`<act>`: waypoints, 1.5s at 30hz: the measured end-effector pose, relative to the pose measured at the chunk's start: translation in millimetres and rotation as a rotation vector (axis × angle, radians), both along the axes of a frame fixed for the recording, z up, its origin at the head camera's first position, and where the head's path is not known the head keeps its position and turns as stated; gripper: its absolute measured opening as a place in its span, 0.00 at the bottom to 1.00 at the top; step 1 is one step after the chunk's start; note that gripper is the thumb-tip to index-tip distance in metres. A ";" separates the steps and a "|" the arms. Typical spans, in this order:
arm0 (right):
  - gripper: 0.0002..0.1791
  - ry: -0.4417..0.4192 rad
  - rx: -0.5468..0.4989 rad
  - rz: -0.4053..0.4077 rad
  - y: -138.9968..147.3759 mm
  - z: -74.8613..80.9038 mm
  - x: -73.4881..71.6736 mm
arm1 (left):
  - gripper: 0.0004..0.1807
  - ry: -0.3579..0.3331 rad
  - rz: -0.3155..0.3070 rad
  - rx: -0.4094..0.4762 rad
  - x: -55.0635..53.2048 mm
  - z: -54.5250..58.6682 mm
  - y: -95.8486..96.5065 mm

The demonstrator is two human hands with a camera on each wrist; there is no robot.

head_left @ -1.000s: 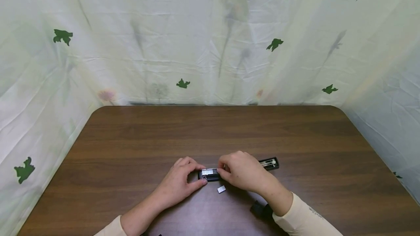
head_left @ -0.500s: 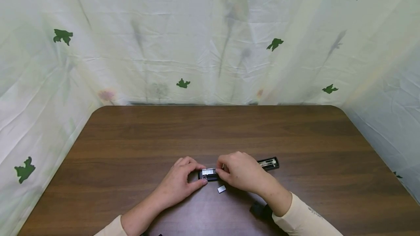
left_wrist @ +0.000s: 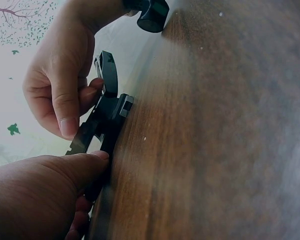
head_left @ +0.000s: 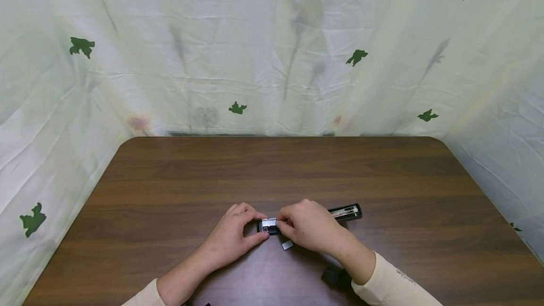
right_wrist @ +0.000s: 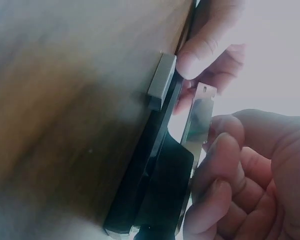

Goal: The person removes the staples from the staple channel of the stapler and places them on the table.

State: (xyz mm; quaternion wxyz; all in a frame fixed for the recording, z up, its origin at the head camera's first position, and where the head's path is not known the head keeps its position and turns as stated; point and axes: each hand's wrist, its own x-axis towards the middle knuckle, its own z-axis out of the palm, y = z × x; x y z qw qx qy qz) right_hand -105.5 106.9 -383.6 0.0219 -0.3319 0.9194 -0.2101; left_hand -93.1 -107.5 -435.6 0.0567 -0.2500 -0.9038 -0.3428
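An opened black stapler [head_left: 349,212] lies on the wooden table, its top arm swung back to the right. My left hand [head_left: 231,237] holds the stapler's left end, thumb on the near side and fingers on the far side. At the metal magazine [right_wrist: 199,115], the fingers of my right hand [head_left: 312,223] are curled and pinch along its edge, hiding the stapler's middle in the head view. A short silver strip of staples [head_left: 287,245] lies just in front of the stapler, below the right fingers. It shows beside the black base in the right wrist view.
The brown table [head_left: 272,169] has rounded far corners, with a pale leaf-patterned curtain [head_left: 272,60] behind and at both sides. A black device [head_left: 333,275] sits under the right wrist, by the cream sleeve [head_left: 395,280].
My right hand has slid slightly left along the stapler, uncovering more of the swung-back arm and covering more of the magazine. The left hand stays in place.
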 end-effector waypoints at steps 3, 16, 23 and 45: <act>0.05 -0.030 0.003 -0.011 -1.0 0.4 0.6 | 0.17 0.003 0.002 0.003 0.0 -0.4 0.1; 0.06 -0.108 -0.019 -0.018 -2.6 1.2 3.1 | 0.17 -0.014 0.011 0.003 0.6 -0.4 0.6; 0.06 -0.105 -0.056 -0.032 -2.4 1.2 2.4 | 0.17 -0.009 0.013 0.005 0.7 0.0 0.5; 0.05 -0.017 -0.136 0.024 -5.2 -2.1 1.1 | 0.17 -0.003 0.008 -0.008 -0.5 -0.5 0.1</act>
